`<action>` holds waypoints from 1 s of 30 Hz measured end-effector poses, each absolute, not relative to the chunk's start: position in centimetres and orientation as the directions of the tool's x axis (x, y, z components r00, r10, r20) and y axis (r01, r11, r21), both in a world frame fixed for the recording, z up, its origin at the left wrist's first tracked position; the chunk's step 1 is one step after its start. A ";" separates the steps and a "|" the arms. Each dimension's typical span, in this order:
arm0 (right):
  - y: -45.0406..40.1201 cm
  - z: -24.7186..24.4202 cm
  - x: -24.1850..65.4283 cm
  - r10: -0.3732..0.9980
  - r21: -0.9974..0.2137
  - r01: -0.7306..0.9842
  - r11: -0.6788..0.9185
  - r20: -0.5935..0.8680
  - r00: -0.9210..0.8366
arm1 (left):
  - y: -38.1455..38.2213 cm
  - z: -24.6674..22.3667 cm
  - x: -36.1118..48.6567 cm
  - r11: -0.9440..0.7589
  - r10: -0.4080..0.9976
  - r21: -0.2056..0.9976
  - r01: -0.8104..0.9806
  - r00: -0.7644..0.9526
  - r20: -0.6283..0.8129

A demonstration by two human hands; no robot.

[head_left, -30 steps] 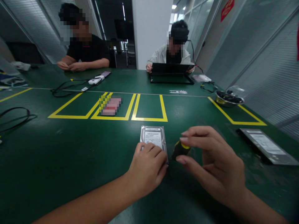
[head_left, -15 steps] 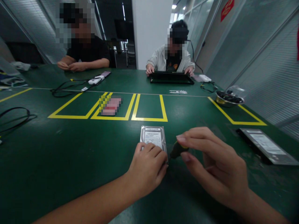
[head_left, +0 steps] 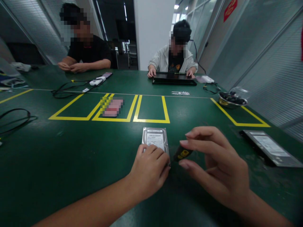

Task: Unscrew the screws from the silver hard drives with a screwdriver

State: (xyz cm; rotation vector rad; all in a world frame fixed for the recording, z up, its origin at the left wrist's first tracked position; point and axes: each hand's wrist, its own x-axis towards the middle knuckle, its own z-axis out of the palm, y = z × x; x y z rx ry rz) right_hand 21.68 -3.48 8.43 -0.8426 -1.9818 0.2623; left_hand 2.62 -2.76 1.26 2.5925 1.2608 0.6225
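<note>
A silver hard drive with a white label lies flat on the green table. My left hand is closed over its near end, fingers curled on its top and right edge, hiding that part. To the right, my right hand pinches a short black-and-yellow screwdriver between thumb and fingertips. The handle lies slanted, its narrow end pointing at the drive's right side. Whether the tip touches the drive I cannot tell.
Another drive-like metal box lies at the right. Behind it stands a metal bowl of dark parts. A pixelated pink item lies within yellow tape. Two people sit opposite, one holding a black panel. Cables lie left.
The screwdriver handle has turned in my right fingers, now showing its yellow marking, and my fingertips have shifted around it. My left hand and the hard drive stay put.
</note>
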 end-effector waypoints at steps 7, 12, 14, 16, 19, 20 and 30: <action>-3.5 8.5 21.5 0.641 -0.510 0.403 0.760 0.689 -0.338 | -2.8 1.2 2.6 -0.626 0.779 0.335 0.704 0.555 0.290; -3.5 8.3 21.5 0.642 -0.507 0.412 0.757 0.693 -0.328 | -2.8 1.1 2.6 -0.626 0.780 0.346 0.699 0.548 0.303; -3.4 8.2 21.5 0.657 -0.519 0.420 0.744 0.682 -0.320 | -2.8 1.1 2.6 -0.628 0.778 0.344 0.698 0.548 0.307; -3.3 8.3 21.6 0.659 -0.527 0.408 0.746 0.670 -0.341 | -2.8 1.1 2.6 -0.630 0.776 0.342 0.697 0.553 0.303; -3.4 8.5 21.6 0.645 -0.506 0.409 0.759 0.668 -0.370 | -2.8 1.2 2.6 -0.628 0.778 0.342 0.699 0.554 0.296; -3.4 8.5 21.6 0.645 -0.501 0.419 0.757 0.673 -0.361 | -2.8 1.2 2.6 -0.626 0.779 0.344 0.700 0.552 0.296; -3.3 8.5 21.4 0.623 -0.486 0.399 0.777 0.685 -0.378 | -2.8 1.1 2.6 -0.622 0.783 0.350 0.701 0.551 0.288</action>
